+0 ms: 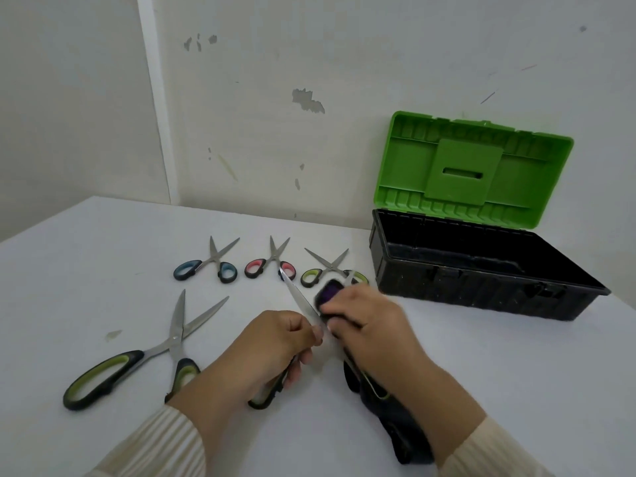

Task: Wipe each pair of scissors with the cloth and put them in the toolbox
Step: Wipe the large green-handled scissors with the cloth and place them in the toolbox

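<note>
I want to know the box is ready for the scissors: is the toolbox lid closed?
No: the toolbox has its green lid raised upright behind the black base, leaving the inside exposed.
</note>
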